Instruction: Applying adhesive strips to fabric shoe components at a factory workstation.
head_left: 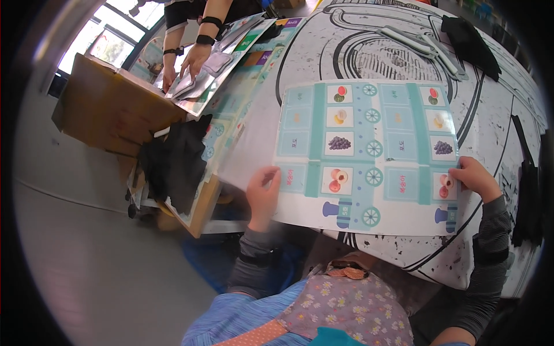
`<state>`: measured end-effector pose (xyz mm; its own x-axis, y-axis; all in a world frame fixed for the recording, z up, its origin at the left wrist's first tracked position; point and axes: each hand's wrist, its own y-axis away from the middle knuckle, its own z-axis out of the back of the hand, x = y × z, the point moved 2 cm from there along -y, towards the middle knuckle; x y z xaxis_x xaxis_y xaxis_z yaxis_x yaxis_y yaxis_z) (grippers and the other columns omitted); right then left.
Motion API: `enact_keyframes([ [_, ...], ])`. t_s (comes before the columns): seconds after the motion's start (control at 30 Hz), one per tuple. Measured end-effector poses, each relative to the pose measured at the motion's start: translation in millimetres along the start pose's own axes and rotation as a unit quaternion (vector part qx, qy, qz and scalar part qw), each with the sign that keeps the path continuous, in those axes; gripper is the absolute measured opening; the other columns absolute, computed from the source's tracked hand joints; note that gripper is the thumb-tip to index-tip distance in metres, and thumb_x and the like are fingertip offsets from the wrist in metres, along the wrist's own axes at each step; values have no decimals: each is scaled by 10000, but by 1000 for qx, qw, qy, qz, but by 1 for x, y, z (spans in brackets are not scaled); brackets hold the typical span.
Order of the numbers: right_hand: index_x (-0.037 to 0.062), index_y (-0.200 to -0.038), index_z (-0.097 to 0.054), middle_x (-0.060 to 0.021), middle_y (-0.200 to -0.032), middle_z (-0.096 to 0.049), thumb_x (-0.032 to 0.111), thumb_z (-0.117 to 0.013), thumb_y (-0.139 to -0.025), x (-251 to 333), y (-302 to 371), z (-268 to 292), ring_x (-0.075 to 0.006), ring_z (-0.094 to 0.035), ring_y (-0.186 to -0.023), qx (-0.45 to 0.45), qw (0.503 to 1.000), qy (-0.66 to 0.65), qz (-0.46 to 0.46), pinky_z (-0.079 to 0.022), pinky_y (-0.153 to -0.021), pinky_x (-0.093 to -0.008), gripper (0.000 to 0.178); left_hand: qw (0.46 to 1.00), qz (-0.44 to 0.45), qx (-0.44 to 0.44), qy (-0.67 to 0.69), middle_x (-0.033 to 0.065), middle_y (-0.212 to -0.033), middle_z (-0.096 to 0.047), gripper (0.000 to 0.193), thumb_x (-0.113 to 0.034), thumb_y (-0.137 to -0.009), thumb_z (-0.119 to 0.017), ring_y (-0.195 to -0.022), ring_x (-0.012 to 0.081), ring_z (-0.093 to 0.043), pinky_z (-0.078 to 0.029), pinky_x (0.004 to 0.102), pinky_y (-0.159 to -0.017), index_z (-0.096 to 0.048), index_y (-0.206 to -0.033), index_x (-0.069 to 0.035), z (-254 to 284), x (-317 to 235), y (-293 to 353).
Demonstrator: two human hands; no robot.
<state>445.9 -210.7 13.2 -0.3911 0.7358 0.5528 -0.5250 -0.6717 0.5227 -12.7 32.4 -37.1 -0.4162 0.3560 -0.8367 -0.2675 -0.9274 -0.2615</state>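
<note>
A large laminated picture sheet (pixel 398 222) lies in front of me on the table, with its near edge toward me. Light-blue panels, small cards of watermelon, melon, grapes and peaches, and wheels like a train's are printed on it. At the sheet's left edge, my left hand (pixel 264 195) has its fingers curled, with the thumb and fingertips pinching the border. My right hand (pixel 478 177) grips the right edge beside the peach picture, thumb on top. The fingers under the sheet are hidden on both sides.
The table (pixel 306 52) wears a white cover with black line drawings. Grey-white strips (pixel 424 49) and black cloth (pixel 470 46) lie at its far right. Leftward stand more sheets, black fabric (pixel 176 164) and a cardboard box (pixel 109 106). Another person's hands (pixel 195 60) handle pale packets there.
</note>
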Motion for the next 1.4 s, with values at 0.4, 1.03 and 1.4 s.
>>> enact_keyframes([
  [0.4, -104, -1010, -625, -139, -839, -673, 197, -633, -882, 0, -3, 2, -200, -672, -664, 14, 1000, -22, 0, -553, -568, -312, 327, 1000, -19, -11, -7, 29, -926, -681, 124, -58, -930, -652, -842, 89, -612, -492, 242, -793, -680, -1031, 7, -2, -1, -2],
  [1.03, -76, -1025, -619, -108, -844, -661, 216, -639, -896, -16, -9, -1, -177, -643, -662, 23, 999, -37, 14, -533, -564, -297, 320, 975, 99, 100, 174, 58, -1051, -678, 213, -98, -964, -617, -927, 103, -614, -491, 248, -853, -640, -1152, 0, 15, -2, -13],
  [1.4, -57, -1038, -630, -92, -860, -664, 251, -640, -925, -7, 1, 1, -169, -640, -695, 5, 999, -35, 16, -527, -623, -301, 328, 879, 146, -34, 453, 89, -1052, -662, 256, -176, -973, -614, -1038, 193, -626, -493, 329, -969, -606, -1136, 21, 126, 38, -187],
])
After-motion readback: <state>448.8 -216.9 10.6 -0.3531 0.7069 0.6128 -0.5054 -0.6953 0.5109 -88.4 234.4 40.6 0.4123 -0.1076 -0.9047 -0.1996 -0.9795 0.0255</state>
